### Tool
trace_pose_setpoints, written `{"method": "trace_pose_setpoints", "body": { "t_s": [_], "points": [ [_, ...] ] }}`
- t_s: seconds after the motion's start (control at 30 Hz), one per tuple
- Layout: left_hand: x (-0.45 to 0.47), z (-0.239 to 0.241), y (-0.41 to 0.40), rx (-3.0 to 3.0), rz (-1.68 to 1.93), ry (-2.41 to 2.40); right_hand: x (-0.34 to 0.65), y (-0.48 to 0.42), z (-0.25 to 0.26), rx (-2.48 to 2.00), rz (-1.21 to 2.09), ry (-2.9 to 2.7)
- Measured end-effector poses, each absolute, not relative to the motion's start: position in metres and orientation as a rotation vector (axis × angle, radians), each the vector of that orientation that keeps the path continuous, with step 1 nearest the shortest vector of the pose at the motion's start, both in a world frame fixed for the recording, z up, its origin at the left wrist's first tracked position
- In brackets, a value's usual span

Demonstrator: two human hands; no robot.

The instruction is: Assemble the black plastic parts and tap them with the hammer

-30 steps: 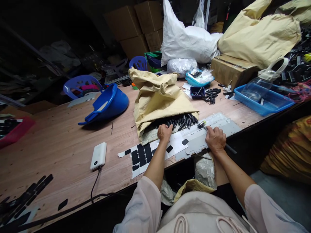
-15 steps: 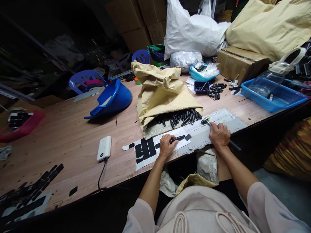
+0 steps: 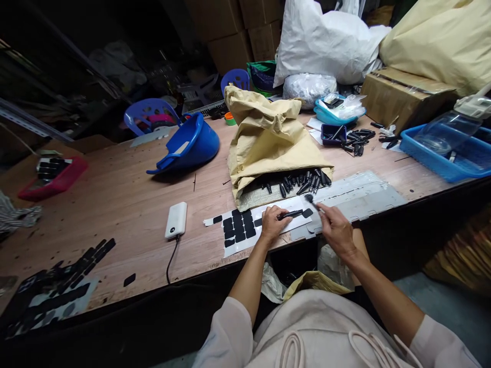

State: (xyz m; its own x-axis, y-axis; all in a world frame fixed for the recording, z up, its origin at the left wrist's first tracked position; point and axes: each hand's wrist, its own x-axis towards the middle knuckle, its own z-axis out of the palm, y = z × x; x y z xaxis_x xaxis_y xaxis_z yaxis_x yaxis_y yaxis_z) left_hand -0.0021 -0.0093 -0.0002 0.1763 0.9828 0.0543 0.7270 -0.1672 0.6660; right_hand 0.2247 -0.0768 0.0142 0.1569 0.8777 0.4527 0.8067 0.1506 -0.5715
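Pinching a thin black rod (image 3: 291,214) in the left hand (image 3: 273,225), just in front of the tan sack (image 3: 272,148), over the sticker sheet (image 3: 240,231). Probably light, stiff and a bit slippery; best held near the middle. Gripping a small tool (image 3: 312,203) in the right hand (image 3: 336,231). Inside the sack's mouth, lots of black rods (image 3: 303,181). Behind and right of the sack, a little dark tray (image 3: 333,134) with black bits.

No lettering, label, brand or number could be read on anything there; the cardboard boxes (image 3: 238,30) and sacks showed no legible print.
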Motion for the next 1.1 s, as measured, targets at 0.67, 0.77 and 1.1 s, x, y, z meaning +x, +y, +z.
{"method": "trace_pose_setpoints", "body": {
  "t_s": [0.67, 0.77, 1.1],
  "points": [
    [0.000, -0.002, -0.009, 1.937, 0.705, 1.611, 0.188, -0.092, 0.012, -1.690, 0.141, -1.896],
    [0.000, -0.002, -0.009, 1.930, 0.707, 1.614, 0.192, -0.090, 0.010, -1.707, 0.165, -1.860],
    [0.000, 0.003, -0.011, 1.968, 0.667, 1.602, 0.283, -0.050, 0.019, -2.109, -0.125, -1.478]
  ]
}}
